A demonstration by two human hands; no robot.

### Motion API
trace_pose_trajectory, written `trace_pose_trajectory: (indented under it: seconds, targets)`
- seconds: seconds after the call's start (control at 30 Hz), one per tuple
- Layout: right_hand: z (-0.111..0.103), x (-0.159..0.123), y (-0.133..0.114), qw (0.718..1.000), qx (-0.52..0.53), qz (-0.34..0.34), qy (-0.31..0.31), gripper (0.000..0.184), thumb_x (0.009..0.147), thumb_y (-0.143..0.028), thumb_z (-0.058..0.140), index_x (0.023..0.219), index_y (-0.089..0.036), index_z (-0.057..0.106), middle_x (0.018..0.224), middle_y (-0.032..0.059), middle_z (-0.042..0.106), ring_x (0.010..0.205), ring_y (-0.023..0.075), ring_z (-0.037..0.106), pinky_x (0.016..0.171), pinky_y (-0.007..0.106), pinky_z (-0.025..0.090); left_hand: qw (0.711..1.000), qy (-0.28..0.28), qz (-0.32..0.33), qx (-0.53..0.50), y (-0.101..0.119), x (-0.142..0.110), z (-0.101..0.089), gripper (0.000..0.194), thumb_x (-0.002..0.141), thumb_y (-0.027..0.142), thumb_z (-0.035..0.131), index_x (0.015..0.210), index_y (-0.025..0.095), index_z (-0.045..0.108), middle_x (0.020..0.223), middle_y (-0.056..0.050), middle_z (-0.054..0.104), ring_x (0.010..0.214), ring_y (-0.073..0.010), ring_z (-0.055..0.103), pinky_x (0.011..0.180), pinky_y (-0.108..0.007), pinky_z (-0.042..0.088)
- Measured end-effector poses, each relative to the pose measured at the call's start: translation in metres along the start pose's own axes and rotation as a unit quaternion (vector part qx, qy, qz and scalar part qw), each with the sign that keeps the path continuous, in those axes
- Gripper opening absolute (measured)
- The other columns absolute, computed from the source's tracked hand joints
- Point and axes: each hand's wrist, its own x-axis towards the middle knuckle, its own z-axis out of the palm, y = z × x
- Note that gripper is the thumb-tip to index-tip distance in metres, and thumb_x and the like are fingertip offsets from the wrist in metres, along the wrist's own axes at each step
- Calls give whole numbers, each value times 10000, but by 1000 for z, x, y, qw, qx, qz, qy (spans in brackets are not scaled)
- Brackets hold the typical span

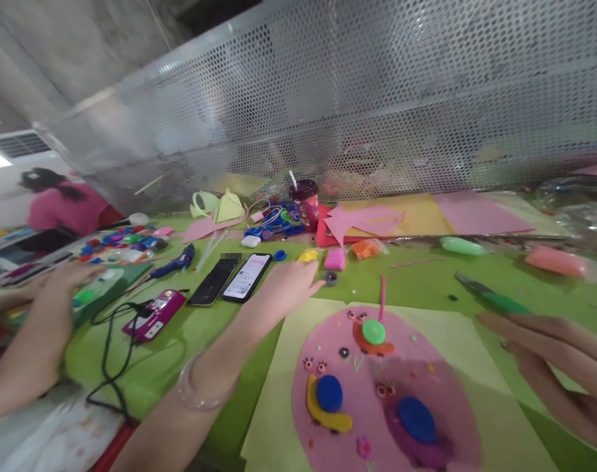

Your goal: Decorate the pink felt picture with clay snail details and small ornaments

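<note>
My left hand (293,285) reaches across the table, its fingers bent down at a small lump of yellow modelling clay (308,254). Its fingertips are partly hidden, and the thumb points toward a small grey cap (330,278). My right hand (558,373) is open with fingers stretched out, just below a green-handled craft knife (504,301). Between my hands lies a pale yellow sheet (273,406) bearing a pink oval (377,446). On the oval sit three clay snails with bottle-cap shells: an orange snail (374,334), a yellow snail (327,403) and a purple snail (419,423).
Packets of pink clay (335,258), orange clay (367,248) and green clay (462,246) lie behind the sheet. Two phones (248,278), a glue gun (175,261) and a lidded cup (305,203) stand left of centre. Another person's arm (42,334) is at left; a perforated metal panel (352,98) rises behind.
</note>
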Motion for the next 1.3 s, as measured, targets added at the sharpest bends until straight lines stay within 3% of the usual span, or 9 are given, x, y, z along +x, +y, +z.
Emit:
trace_pose_trajectory:
  seconds: [0.17,0.5,0.7,0.87,0.97,1.03,1.17,1.23,1.3]
  targets:
    - [-1,15,6,999,-13,-28,15,278,888,-116,396,1142,-180,489,921,62,583,763,127,573,745,245,436,996,31,65,-52,19,14,18,227,870,268,507,1068,202,595,1056,-35,610,847,-175,605,713,-256,441]
    - [0,3,21,1000,-23,-2,-14,235,897,-145,377,1093,-200,495,952,72,581,791,119,593,731,231,464,981,69,118,-138,24,25,50,165,866,234,529,850,205,691,934,9,617,761,-100,597,670,-197,433]
    - [-1,9,7,999,19,-24,-15,220,893,-136,365,1034,-202,520,908,68,591,711,104,612,587,220,485,973,94,117,-175,28,25,53,144,840,192,553,777,174,681,877,-31,622,873,-172,547,809,-289,414]
    - [1,16,-2,998,60,7,-11,252,868,-93,402,1051,-218,521,911,67,587,731,111,607,621,215,492,953,104,78,-273,35,14,44,86,810,183,574,775,173,653,859,-28,647,847,-171,552,809,-298,416]
    - [8,26,-14,988,136,61,-33,262,872,-106,445,1095,-230,504,955,67,573,758,109,590,633,211,496,865,-2,-23,-501,46,2,31,97,791,245,590,814,177,656,818,-20,665,716,-143,579,676,-252,436]
    - [17,37,-27,975,201,71,-56,263,860,-194,526,1121,-219,496,961,62,566,676,92,564,584,204,501,764,-74,-76,-636,55,-8,23,122,764,270,626,814,167,668,805,-27,665,699,-127,577,652,-227,427]
    - [35,64,-54,960,263,74,-60,234,816,-256,605,1034,-191,550,946,61,583,803,133,583,643,236,522,554,-129,-121,-814,66,-22,16,136,701,263,698,714,132,664,665,-13,620,611,-97,541,611,-213,418]
    - [40,75,-65,960,270,71,-9,168,814,-239,605,964,-171,572,904,59,586,816,136,582,671,246,522,504,-144,-127,-842,66,-25,17,167,678,265,719,688,111,657,642,-16,601,593,-97,528,584,-216,414]
    - [42,82,-71,957,277,87,28,103,822,-207,587,917,-167,581,866,48,585,767,117,580,638,225,518,492,-147,-126,-849,64,-27,17,184,668,266,728,699,99,658,676,-30,611,611,-104,528,585,-221,415]
